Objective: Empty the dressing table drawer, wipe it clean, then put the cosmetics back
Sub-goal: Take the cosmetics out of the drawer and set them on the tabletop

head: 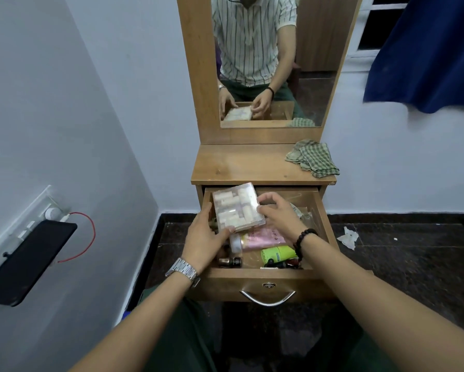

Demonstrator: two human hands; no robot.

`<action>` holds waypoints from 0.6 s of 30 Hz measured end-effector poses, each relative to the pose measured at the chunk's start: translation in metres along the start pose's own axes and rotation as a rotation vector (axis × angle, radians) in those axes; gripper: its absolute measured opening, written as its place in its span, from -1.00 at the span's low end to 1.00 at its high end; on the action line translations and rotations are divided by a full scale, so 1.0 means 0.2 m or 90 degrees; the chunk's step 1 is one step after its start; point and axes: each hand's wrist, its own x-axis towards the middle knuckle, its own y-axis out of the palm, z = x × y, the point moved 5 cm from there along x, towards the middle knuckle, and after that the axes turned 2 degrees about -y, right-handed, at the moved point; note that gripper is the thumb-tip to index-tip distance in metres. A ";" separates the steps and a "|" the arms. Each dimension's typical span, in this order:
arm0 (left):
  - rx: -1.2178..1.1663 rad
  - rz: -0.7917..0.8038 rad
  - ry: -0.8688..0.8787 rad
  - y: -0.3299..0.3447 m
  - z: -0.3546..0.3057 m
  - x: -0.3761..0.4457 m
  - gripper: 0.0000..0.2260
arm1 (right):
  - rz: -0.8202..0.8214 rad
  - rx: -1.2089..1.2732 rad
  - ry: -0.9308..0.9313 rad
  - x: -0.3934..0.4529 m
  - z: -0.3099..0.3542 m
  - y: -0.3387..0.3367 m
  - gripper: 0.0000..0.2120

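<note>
Far left: black phone (29,260) lying on a white wall socket strip, red cable (87,237) looping from it along the pale wall.

Left hand (206,233), steel watch (183,272) on the wrist, reaching into the open drawer (265,280) with fingers curled along the left edge of a clear plastic box (237,206), thumb pressed at its lower corner. Box packed with pale cylinders, tilted, raised above the other contents at the drawer's back left.

Right hand (276,210), dark bead bracelet (303,241) on the wrist, coming in from the right, fingers bent over the box's right edge, gripping it between fingertips and thumb. Both forearms stretched forward from the lower corners.

Beneath the box: pink tube (263,238) with a white cap, lettering present but too small to read. Just in front, green tube (277,253); at the drawer's front, small dark bottle (230,261) with a brown cap and further dark small items, labels unreadable. Crumpled clear wrapping at the drawer's right side.

Wooden dressing table (238,163) with mirror (273,63) above, reflecting a striped shirt and both hands on the box. Green checked cloth (312,158) bunched on the tabletop's right corner. Chrome handle and keyhole on the drawer front.

Dark tiled floor, crumpled white paper (349,237) on it to the right. Blue fabric (424,52) hanging upper right, beside a window.
</note>
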 end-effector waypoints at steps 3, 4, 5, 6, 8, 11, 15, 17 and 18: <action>-0.086 -0.030 -0.011 -0.06 -0.05 0.03 -0.41 | -0.012 0.071 -0.006 0.02 0.04 0.01 -0.89; -0.094 -0.043 0.001 -0.09 -0.08 0.05 -0.44 | -0.018 0.099 -0.008 0.03 0.08 0.02 -0.90; -0.090 -0.056 0.015 -0.12 -0.11 0.09 -0.47 | -0.023 0.119 -0.011 0.05 0.12 0.03 -0.90; -0.079 -0.068 0.023 -0.15 -0.13 0.13 -0.50 | -0.025 0.127 -0.018 0.07 0.17 0.05 -0.89; -0.048 -0.082 0.022 -0.19 -0.14 0.24 -0.56 | -0.009 0.069 -0.029 0.13 0.25 0.10 -0.83; 0.020 -0.074 -0.002 -0.19 -0.06 0.35 -0.64 | 0.023 -0.215 -0.043 0.22 0.28 0.16 -0.59; 0.088 -0.076 0.002 -0.20 0.00 0.41 -0.70 | -0.046 -0.556 -0.123 0.26 0.34 0.22 -0.55; 0.095 -0.102 0.007 -0.22 0.02 0.46 -0.72 | -0.055 -0.590 -0.154 0.29 0.38 0.24 -0.58; 0.098 -0.113 0.008 -0.22 0.03 0.48 -0.72 | -0.058 -0.607 -0.165 0.30 0.39 0.25 -0.59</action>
